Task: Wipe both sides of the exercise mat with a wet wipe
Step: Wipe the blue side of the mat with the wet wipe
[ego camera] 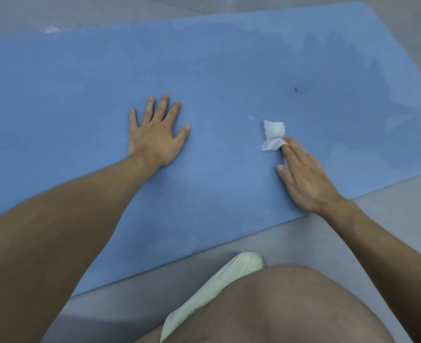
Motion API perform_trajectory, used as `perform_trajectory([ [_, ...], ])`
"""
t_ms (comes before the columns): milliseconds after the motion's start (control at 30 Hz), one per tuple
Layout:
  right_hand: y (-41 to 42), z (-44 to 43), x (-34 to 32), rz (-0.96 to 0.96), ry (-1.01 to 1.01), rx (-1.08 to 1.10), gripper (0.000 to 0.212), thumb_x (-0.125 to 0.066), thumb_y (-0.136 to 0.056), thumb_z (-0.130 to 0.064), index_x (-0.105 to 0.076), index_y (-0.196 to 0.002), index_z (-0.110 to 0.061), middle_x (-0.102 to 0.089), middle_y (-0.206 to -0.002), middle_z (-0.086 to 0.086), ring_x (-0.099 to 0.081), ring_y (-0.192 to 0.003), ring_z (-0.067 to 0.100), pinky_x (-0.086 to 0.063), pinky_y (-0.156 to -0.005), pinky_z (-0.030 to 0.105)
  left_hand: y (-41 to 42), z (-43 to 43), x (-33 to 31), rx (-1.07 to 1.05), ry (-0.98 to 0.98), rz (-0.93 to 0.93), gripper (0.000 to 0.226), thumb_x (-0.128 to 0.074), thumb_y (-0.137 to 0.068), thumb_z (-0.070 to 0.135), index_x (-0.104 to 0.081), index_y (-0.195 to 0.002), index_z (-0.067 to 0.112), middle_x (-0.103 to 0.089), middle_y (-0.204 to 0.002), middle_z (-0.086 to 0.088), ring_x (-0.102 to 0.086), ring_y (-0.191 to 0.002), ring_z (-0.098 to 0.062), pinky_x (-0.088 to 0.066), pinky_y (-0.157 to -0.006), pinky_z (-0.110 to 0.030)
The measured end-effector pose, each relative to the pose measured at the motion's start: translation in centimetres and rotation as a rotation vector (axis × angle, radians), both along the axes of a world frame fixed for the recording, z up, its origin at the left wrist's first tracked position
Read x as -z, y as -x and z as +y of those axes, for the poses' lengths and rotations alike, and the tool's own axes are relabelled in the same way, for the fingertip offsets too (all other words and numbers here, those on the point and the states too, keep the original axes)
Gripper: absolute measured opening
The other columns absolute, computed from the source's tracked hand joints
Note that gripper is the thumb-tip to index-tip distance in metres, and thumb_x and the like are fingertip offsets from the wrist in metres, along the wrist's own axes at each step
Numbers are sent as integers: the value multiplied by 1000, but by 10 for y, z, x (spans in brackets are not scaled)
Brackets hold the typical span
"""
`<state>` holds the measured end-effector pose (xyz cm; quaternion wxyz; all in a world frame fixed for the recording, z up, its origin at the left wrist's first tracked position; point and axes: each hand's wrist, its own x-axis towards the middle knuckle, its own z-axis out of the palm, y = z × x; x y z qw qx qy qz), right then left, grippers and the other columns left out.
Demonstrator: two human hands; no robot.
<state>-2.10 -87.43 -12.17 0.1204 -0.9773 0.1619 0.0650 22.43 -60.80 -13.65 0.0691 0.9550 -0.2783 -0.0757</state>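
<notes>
A blue exercise mat (204, 70) lies flat on a grey floor and fills most of the view. My left hand (156, 134) rests palm down on it with the fingers spread. A crumpled white wet wipe (273, 134) lies on the mat to the right of centre. My right hand (305, 178) lies flat with straight fingers, and its fingertips press on the near right corner of the wipe. Damp, darker streaks show on the mat at the far right (352, 58).
Grey floor (390, 199) borders the mat's near edge and far edge. My bare knee (291, 308) and a pale slipper or foot covering (219, 283) sit on the floor just in front of the mat's near edge.
</notes>
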Motion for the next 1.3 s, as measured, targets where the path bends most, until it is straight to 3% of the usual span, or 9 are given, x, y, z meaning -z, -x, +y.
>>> perform_trajectory([
  [133,-3,56,-7,98,-105,-345,70,-14,-99,-57,-9,-162,-25,6,-164,-12,9,-152,1,-5,-127,35,13,7,0,16,10,4,69,-18,-101,66,-10,-162,36,1,-171,10,6,-158,-17,2,-125,-55],
  [300,4,88,-3,51,81,-675,59,-25,-109,-44,-18,-162,-19,-3,-169,-5,4,-156,8,-3,-127,37,34,16,0,12,16,3,68,-17,-101,64,-8,-163,35,3,-171,10,7,-157,-16,3,-126,-53],
  [433,13,67,-3,33,129,-555,60,-28,-108,-42,-19,-162,-17,-9,-170,-6,-4,-156,8,-6,-126,35,47,24,0,17,17,3,68,-17,-101,64,-7,-163,36,4,-171,11,8,-157,-15,4,-126,-53],
  [567,29,15,-2,13,221,-190,63,-19,-106,-45,-35,-156,-11,-27,-166,1,-24,-153,18,-18,-123,41,55,28,0,28,21,-3,68,-17,-102,63,-7,-163,36,5,-171,11,9,-157,-15,4,-126,-53],
  [700,28,-21,-6,30,190,90,70,-20,-101,-48,-37,-153,-5,-29,-165,8,-25,-152,27,-23,-121,46,58,28,1,29,12,-7,68,-14,-101,64,-6,-162,37,6,-171,12,11,-157,-15,4,-126,-53],
  [800,14,3,-6,21,111,-3,76,-19,-99,-52,-35,-154,-4,-27,-165,14,-25,-152,28,-14,-122,37,57,28,2,25,7,-13,68,-13,-101,64,-5,-163,37,7,-171,12,11,-157,-15,4,-126,-53],
  [900,6,52,-12,67,-24,-293,74,-14,-99,-55,-23,-160,-15,-10,-168,-2,-7,-155,11,2,-122,23,58,28,1,23,5,-18,68,-14,-101,64,-5,-163,37,6,-171,12,11,-157,-15,5,-126,-52],
  [1033,13,91,-6,48,33,-582,62,-24,-108,-47,-21,-161,-16,-2,-170,-6,6,-155,6,-2,-126,31,58,28,1,25,7,-23,68,-15,-101,64,-6,-163,37,5,-171,12,9,-157,-15,4,-126,-52],
  [1300,18,-9,3,-59,202,-41,63,-27,-104,-42,-46,-146,1,-40,-158,15,-42,-144,26,-30,-116,47,58,28,1,30,2,-29,69,-12,-100,65,-6,-163,37,5,-171,11,10,-157,-15,4,-126,-52],
])
